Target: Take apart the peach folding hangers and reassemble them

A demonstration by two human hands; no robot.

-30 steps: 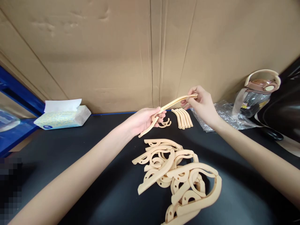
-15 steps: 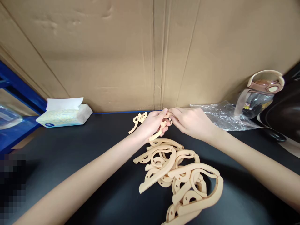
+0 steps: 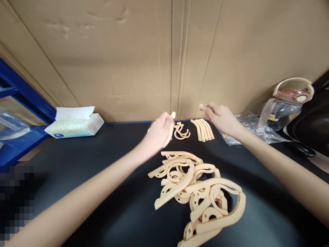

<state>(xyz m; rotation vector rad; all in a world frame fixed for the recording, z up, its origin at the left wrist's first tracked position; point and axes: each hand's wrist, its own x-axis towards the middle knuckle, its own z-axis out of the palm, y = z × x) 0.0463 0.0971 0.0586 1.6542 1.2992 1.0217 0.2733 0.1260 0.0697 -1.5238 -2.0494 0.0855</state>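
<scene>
My left hand (image 3: 158,133) is closed around a beige hanger arm (image 3: 171,132), held upright above the black table. My right hand (image 3: 218,115) is raised to the right, fingers pinched on a beige piece (image 3: 201,106) whose tip shows at the fingertips; it looks like another hanger arm. Between the hands lie a few loose hanger hooks (image 3: 182,135) and a neat row of slim curved hanger arms (image 3: 203,131). Nearer me is a heap of folded beige plastic hangers (image 3: 177,185), overlapping one another.
A tissue pack (image 3: 74,126) sits at the back left beside a blue frame (image 3: 20,103). At the right are crumpled clear plastic (image 3: 253,132) and a drinking bottle (image 3: 285,109). A cardboard wall (image 3: 133,68) closes off the back of the black table (image 3: 84,164).
My hands were together over a hanger part and are now apart, the left moved left, the right moved right and up. The row of arms and the hooks behind them have come into view.
</scene>
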